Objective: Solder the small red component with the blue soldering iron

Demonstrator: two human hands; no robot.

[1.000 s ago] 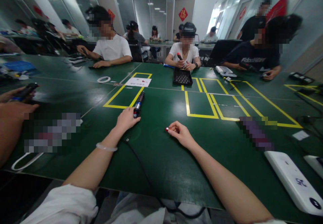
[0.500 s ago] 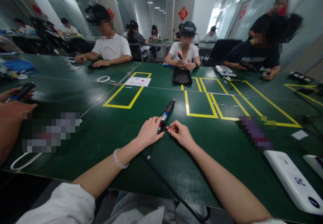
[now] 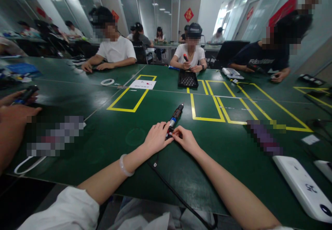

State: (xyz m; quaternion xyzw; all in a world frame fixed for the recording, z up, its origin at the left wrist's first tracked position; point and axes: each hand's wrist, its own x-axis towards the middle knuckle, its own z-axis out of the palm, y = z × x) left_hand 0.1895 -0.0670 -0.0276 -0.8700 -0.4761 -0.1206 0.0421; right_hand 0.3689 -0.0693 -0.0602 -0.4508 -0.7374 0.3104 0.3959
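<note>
An electric screwdriver [image 3: 177,113] lies on the green table, its tip pointing away from me. It has a black nose, a silver and blue middle, and its inner parts show at the near end. My left hand [image 3: 157,137] is closed over that near end from the left, fingers across the body and thumb beside it. At the right of the exposed end, my right hand [image 3: 187,139] has thumb and fingers pinched together. What lies between those fingertips is too small to make out. A black cord [image 3: 169,187] with a small ring terminal [image 3: 155,165] runs from beneath my left hand toward me.
Yellow tape rectangles [image 3: 209,120] mark the green table [image 3: 109,174]. A white power bank [image 3: 302,185] lies at right. A co-worker's hand [image 3: 19,116] holds a dark tool at left. Opposite, a person works over a black tray [image 3: 188,81]; a paper [image 3: 143,84] lies left of it.
The screwdriver and both hands have shifted slightly to the right in the view. My right fingertips are now closer against the exposed end, where a small red part showed between them before.
</note>
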